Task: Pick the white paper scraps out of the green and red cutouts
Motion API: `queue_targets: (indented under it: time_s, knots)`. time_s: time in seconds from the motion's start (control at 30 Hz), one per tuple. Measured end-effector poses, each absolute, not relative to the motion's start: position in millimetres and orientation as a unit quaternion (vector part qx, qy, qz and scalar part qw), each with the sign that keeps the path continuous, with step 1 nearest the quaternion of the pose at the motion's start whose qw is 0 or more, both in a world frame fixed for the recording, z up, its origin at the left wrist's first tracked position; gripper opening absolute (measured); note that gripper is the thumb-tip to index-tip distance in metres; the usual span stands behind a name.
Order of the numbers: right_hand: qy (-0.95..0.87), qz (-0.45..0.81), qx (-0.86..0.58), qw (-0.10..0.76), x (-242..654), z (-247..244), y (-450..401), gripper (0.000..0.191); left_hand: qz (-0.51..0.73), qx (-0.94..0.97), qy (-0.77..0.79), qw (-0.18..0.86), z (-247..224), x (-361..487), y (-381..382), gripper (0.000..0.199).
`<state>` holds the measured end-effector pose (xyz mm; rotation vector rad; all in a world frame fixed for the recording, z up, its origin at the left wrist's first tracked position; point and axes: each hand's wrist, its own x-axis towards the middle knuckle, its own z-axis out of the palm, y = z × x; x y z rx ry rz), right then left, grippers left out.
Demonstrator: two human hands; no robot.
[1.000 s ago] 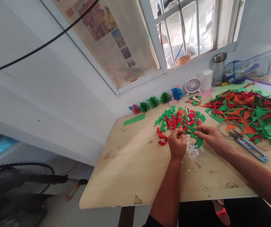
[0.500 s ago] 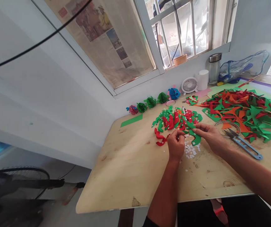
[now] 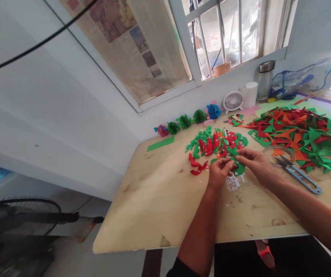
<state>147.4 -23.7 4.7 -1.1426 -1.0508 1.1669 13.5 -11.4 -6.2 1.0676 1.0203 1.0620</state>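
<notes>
A curved green paper piece [image 3: 239, 169] with small white squares on it is held between my two hands. My right hand [image 3: 253, 163] pinches its upper right part. With fingers closed, my left hand [image 3: 220, 171] grips its left side. Just behind the hands lies a cluster of cut red and green paper pieces [image 3: 208, 146], many with white squares. Curved red pieces [image 3: 195, 166] rest left of my left hand. Small white paper squares [image 3: 233, 184] are scattered on the wooden table [image 3: 148, 200] below the held piece.
Blue-handled snips [image 3: 302, 177] and a clear ring [image 3: 279, 148] lie at the right, before a large heap of red, orange and green scraps [image 3: 306, 134]. Along the wall stand paper ornaments [image 3: 184, 121], a small white fan [image 3: 233, 101], a white roll [image 3: 250, 94] and a glass jar [image 3: 265, 82].
My left hand has moved right, up to the green piece, and its fingers now meet it near my right fingers. The camera view has shifted slightly.
</notes>
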Motion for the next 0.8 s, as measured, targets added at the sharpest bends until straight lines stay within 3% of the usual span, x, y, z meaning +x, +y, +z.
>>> queue_targets:
  time_s: [0.37, 0.6, 0.8]
  knots:
    - [-0.496, 0.499, -0.464, 0.538, 144.4, 5.6, -25.9, 0.039, 0.555, 0.46, 0.382, 0.579, 0.7, 12.8, -12.9, 0.031]
    - [-0.625, 0.272, -0.53, 0.505, 144.3, 2.1, -26.8, 0.024, 0.563, 0.48, 0.371, 0.562, -1.6, 11.4, -13.5, 0.033]
    - [-0.658, 0.18, -0.536, 0.497, 142.5, 1.8, -30.4, 0.023, 0.574, 0.498, 0.361, 0.54, -1.4, 9.0, -13.9, 0.028]
